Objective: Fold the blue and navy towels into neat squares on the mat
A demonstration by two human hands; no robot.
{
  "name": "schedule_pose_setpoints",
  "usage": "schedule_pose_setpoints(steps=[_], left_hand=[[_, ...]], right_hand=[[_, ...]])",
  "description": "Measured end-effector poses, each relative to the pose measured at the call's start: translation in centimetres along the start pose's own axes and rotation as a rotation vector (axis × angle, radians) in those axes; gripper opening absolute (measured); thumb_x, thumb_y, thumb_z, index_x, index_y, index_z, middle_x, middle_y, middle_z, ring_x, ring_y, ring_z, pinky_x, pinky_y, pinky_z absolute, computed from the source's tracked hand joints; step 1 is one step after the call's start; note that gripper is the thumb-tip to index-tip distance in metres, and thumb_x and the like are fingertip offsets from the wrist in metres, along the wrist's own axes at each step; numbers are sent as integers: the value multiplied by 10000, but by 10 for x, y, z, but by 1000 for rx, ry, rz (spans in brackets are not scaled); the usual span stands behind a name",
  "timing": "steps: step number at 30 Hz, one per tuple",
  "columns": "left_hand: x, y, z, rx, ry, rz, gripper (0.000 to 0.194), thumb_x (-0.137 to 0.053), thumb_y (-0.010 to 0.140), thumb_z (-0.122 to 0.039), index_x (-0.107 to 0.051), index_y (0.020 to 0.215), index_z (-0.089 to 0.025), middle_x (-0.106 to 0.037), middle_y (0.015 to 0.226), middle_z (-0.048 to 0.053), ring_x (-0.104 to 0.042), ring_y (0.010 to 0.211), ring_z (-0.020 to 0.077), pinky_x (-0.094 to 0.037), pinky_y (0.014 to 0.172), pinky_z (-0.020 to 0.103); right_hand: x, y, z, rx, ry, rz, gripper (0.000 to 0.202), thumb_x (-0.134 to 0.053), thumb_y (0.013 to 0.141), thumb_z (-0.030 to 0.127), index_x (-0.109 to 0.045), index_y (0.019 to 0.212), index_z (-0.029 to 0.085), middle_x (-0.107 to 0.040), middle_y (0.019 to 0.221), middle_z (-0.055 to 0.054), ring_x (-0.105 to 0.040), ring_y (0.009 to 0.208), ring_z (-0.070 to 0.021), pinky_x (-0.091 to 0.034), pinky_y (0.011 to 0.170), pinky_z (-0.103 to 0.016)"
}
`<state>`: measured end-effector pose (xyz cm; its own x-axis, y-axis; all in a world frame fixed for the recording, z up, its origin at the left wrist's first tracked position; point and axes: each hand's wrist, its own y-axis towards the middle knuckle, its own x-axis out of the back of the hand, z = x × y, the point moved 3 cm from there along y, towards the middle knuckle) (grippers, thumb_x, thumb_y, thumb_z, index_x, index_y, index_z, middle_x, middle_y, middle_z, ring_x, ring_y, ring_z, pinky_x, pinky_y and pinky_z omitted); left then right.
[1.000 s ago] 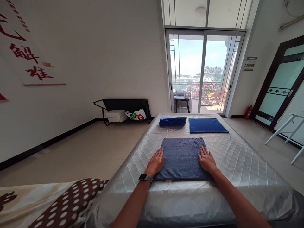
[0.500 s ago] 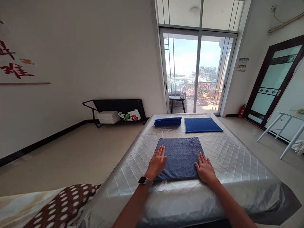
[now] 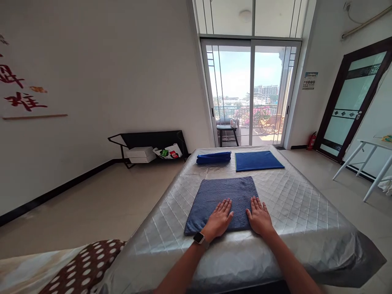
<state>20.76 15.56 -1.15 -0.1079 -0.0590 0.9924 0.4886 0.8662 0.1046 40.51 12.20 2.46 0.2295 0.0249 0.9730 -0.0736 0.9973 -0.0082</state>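
A grey-blue towel point(image 3: 226, 190) lies flat on a bed-like surface with a silver quilted cover point(image 3: 294, 204). My left hand point(image 3: 219, 218) rests palm down on the towel's lower middle, fingers stretched out, a watch on its wrist. On the towel's lower right edge my right hand point(image 3: 259, 215) lies flat, its fingers extended. Neither hand grips anything. Beyond the towel are a rolled or folded blue cloth point(image 3: 213, 158) on the left and a flat bright blue cloth point(image 3: 259, 161) on the right.
A brown polka-dot cloth point(image 3: 88, 261) is at the lower left. Against the wall stands a black rack point(image 3: 147, 139) with white boxes point(image 3: 140, 154) and a bag. A stool point(image 3: 226, 128) shows by the glass doors; a white table point(image 3: 375, 143) stands at right.
My left hand has moved right, from the towel's left edge onto its lower middle. The towel's lower left corner now reaches farther left. The view has shifted slightly.
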Motion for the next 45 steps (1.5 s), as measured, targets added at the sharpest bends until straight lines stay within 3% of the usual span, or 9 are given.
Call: schedule_pose_setpoints(steps=[4, 7, 16, 23, 26, 33, 36, 39, 45], left_hand=[[-2, -46, 56, 151, 54, 5, 577, -208, 1038, -342, -345, 1541, -93, -306, 1613, 173, -266, 1507, 272, -287, 1213, 514], [-9, -68, 78, 191, 90, -52, 568, -244, 1032, -350, -330, 1555, -147, -345, 1601, 166, -294, 1497, 283, -297, 1199, 546], [-12, -73, 74, 198, 90, -93, 591, -245, 1032, -449, -358, 1550, -188, -373, 1597, 130, -297, 1496, 297, -285, 1206, 527], [-9, -80, 84, 236, 45, 74, 675, -265, 1020, -532, -313, 1561, -131, -295, 1612, 185, -296, 1493, 308, -315, 1187, 525], [2, -73, 62, 256, 46, 57, 666, -250, 1030, -514, -351, 1541, -99, -294, 1611, 196, -282, 1498, 304, -307, 1198, 512], [18, -4, -50, -26, -34, -24, 624, -265, 1040, -516, -351, 1544, -160, -302, 1628, 123, -237, 1517, 240, -274, 1233, 457], [17, 15, -63, -52, -59, 37, 651, -212, 1040, -538, -337, 1549, -153, -286, 1632, 106, -226, 1520, 236, -252, 1241, 456], [13, 14, -42, 12, -73, 81, 663, -186, 1036, -553, -313, 1561, -168, -249, 1640, 90, -207, 1524, 245, -225, 1246, 470], [8, -38, 47, 259, -21, 137, 693, -182, 1027, -548, -250, 1578, -134, -171, 1652, 96, -134, 1535, 260, -192, 1246, 481]], right_hand=[[-2, 1, -1, 0, 14, -4, 650, -205, 1030, 425, -229, 1583, 85, -226, 1640, -127, -108, 1541, -196, -108, 1235, -444], [-2, 1, -2, 1, 7, -10, 649, -204, 1031, 428, -229, 1584, 88, -238, 1638, -124, -116, 1540, -195, -113, 1235, -444], [4, -21, 0, 39, -46, 25, 601, -246, 1026, 359, -281, 1574, 115, -262, 1628, -112, -183, 1527, -200, -156, 1231, -439], [7, -35, 1, 51, 16, 147, 638, -235, 1018, 381, -220, 1585, 88, -181, 1646, -82, -130, 1535, -197, -129, 1240, -395], [10, -36, 2, 50, 31, 143, 637, -234, 1015, 372, -222, 1586, 91, -182, 1646, -77, -117, 1536, -194, -109, 1243, -393], [13, -37, 4, 54, 70, 148, 644, -243, 1014, 376, -216, 1586, 82, -180, 1649, -90, -118, 1538, -199, -94, 1243, -391], [12, -37, 4, 48, 68, 165, 640, -249, 1015, 372, -213, 1587, 88, -172, 1652, -87, -114, 1539, -199, -82, 1243, -391], [12, -36, 4, 43, 64, 171, 636, -246, 1017, 370, -206, 1591, 99, -164, 1653, -82, -112, 1539, -196, -69, 1242, -387], [9, -35, 3, 40, 72, 166, 634, -237, 1019, 369, -205, 1590, 97, -161, 1652, -80, -105, 1540, -190, -65, 1242, -387]])
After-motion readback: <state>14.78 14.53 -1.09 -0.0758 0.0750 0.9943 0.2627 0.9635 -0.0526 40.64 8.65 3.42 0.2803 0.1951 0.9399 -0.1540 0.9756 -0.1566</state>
